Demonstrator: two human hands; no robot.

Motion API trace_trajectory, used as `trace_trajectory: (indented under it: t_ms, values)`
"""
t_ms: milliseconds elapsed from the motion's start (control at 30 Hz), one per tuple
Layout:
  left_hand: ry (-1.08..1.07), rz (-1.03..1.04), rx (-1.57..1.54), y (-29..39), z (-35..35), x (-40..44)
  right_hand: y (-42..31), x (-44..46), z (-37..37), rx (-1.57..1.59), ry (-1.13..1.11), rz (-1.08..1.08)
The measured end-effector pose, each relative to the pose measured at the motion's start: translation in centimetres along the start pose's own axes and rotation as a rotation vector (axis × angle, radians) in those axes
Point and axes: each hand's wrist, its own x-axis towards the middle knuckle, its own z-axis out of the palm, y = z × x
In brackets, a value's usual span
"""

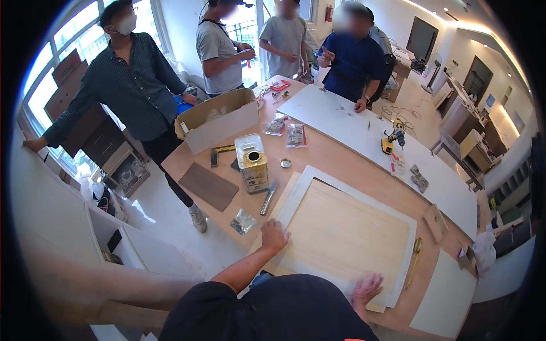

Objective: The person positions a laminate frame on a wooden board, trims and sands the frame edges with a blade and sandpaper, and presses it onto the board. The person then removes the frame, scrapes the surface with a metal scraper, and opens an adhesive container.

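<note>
A light wooden panel (pixel 352 233) lies over a larger white-edged sheet (pixel 405 256) on the wooden table. My left hand (pixel 274 236) rests at the left edge of the sheet, its fingers bent and partly hidden, and I cannot make out whether it grips the edge. Near the lower right corner, my right hand (pixel 367 288) lies with fingers spread, blurred, and nothing shows in it. A putty knife (pixel 269 197) and a small clear packet (pixel 243 221) lie beyond my left hand. Right of the sheet is a brass-coloured tool (pixel 414 261).
An open metal can (pixel 253 170), a brown board (pixel 209 186), a cardboard box (pixel 219 122) and packets (pixel 296 135) stand or lie farther back. A yellow drill (pixel 391 138) sits on a long white panel (pixel 341 122). Several people stand around the table's far side.
</note>
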Motion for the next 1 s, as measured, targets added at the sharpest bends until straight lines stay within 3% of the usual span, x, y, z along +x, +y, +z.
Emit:
trace_trajectory:
  t_ms: [200,400,500,600,700,800,967,1000]
  values:
    - [-0.057,-0.046,0.089,-0.8,0.3,-0.7,7.5,4.9,-2.5,-0.011,-0.027,0.521]
    - [-0.085,-0.139,0.037,-0.8,0.6,-0.2,12.9,5.6,-2.0,0.217,-0.225,0.484]
    - [-0.13,-0.212,0.012,-0.6,0.2,0.2,14.1,5.2,-1.1,0.212,-0.18,0.414]
    - [-0.163,-0.238,0.006,-0.4,-0.4,0.0,12.9,5.3,-3.2,0.131,-0.212,0.586]
    - [-0.164,-0.249,0.026,-0.5,-0.4,-0.4,15.4,5.3,-1.4,0.178,-0.14,0.465]
    - [-0.218,-0.276,0.008,-0.4,-1.2,0.5,15.7,6.9,-2.7,-0.037,-0.209,0.515]
    - [-0.126,-0.292,-0.083,0.7,-3.7,1.7,16.4,7.5,-4.3,0.063,-0.094,0.545]
    - [-0.193,-0.321,-0.178,-0.4,-3.2,2.6,16.1,7.9,-5.0,0.082,-0.096,0.563]
